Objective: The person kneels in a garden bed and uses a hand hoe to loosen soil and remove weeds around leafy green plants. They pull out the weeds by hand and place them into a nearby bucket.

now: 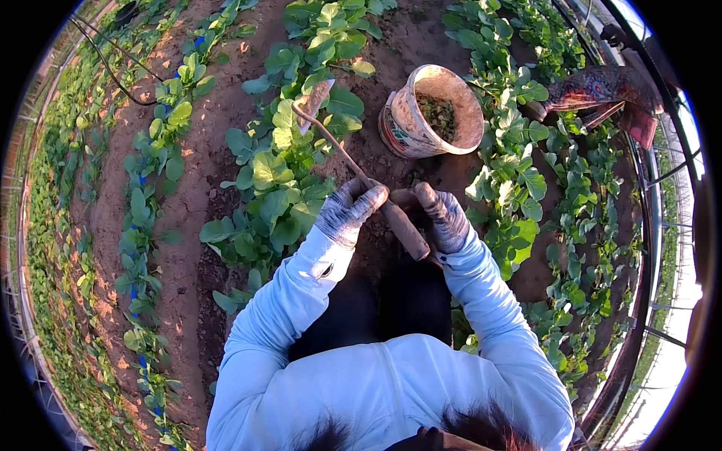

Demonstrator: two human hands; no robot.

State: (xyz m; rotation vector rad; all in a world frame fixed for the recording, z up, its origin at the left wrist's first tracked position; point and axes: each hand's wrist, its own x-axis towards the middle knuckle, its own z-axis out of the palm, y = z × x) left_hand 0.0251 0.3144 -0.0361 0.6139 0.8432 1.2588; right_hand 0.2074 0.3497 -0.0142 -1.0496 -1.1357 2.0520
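Observation:
My left hand, in a grey soil-stained glove, is closed round the upper handle of a hand hoe. The hoe's thin metal neck runs up and to the left to a flat blade held over the leaves of a row of green plants. My right hand, gloved the same way, is curled just right of the wooden handle. Its fingers are bent in close to my left fingertips, and whatever lies in them is hidden. Beyond my hands stands a dirty white bucket with green plant bits inside, tilted toward me.
Further rows of leafy plants grow on the right, and another row with a blue line lies left. Bare brown soil separates them. Patterned cloth shows at the right by a dark frame pipe. A thin dark wire arches at upper left.

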